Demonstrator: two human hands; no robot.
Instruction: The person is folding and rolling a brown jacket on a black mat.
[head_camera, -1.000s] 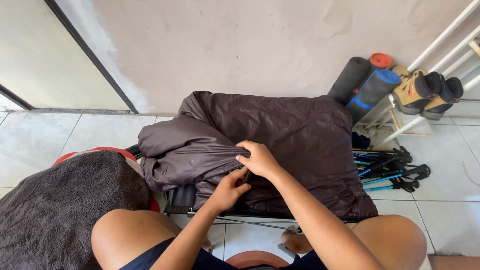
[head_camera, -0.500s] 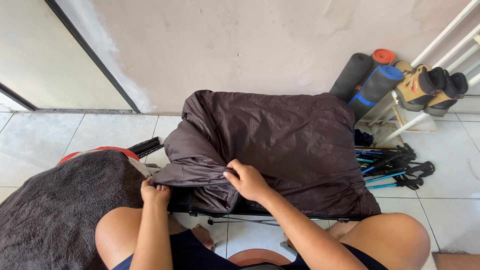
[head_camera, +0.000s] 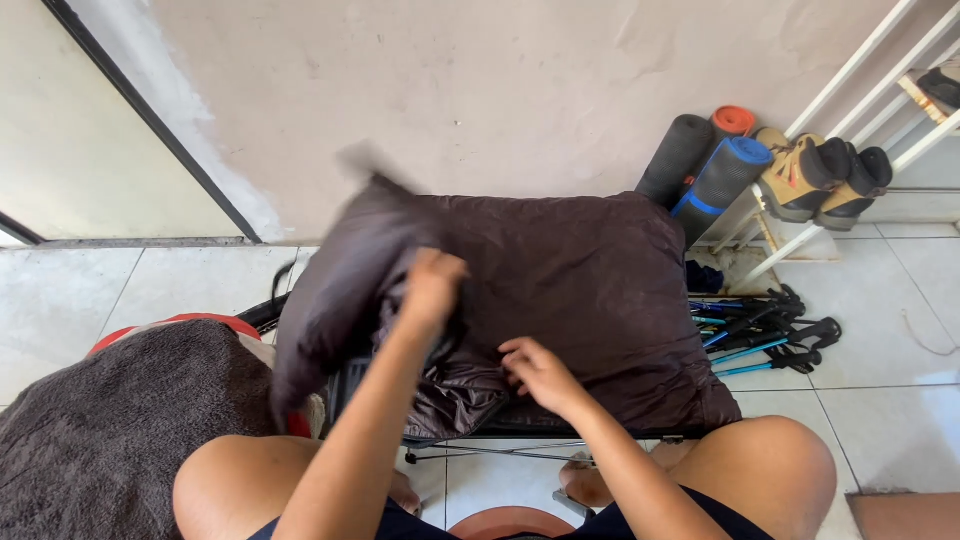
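Bare arms, hands and knees; dark navy shorts, no sleeves.

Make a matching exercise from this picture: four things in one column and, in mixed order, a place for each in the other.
Things:
1. rolled mats
2. boots
3. walking poles
4. grey towel

Places:
A. lying on the tiled floor to the right of the dark jacket
B. leaning against the wall, right of the jacket's far edge
C. at the bottom left, beside the person's knee
D. on the low shelf of the white rack

Pairs: 1-B, 2-D, 3-A, 4-C
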